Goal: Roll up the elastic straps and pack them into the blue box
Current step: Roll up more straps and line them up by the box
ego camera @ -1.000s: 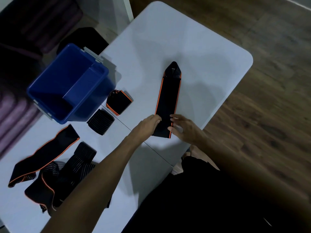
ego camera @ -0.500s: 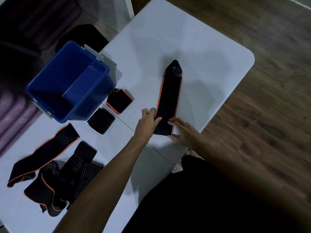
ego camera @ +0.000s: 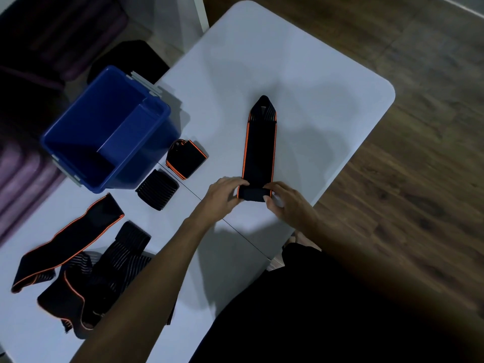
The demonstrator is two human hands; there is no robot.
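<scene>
black orange-edged elastic strap (ego camera: 259,148) lies flat on the white table (ego camera: 301,74), stretched away from the person, well right of the blue box (ego camera: 65,150). its near end is turned over into a first small roll (ego camera: 253,193). left hand (ego camera: 225,195) pinches the left end of that roll between thumb and fingers, right hand (ego camera: 284,203) pinches the right end the same way, both pressed onto fabric, not spread. two rolled straps sit just right of the box: an orange-trimmed roll (ego camera: 186,158) and a striped roll (ego camera: 157,189) nearer the person. box looks empty, though its floor is dark so can't be sure. loose strap (ego camera: 68,242) and a tangled pile of straps (ego camera: 104,279) lie below the box, toward the person. handling guess: light, soft, stretchy, floppy fabric; will spring open or telescope sideways if let go, so hold it at both edges of the roll, keep even pressure and the orange edges lined up while rolling toward the pointed far end (ego camera: 262,106). not fragile, not slippery on the table, likely.
</scene>
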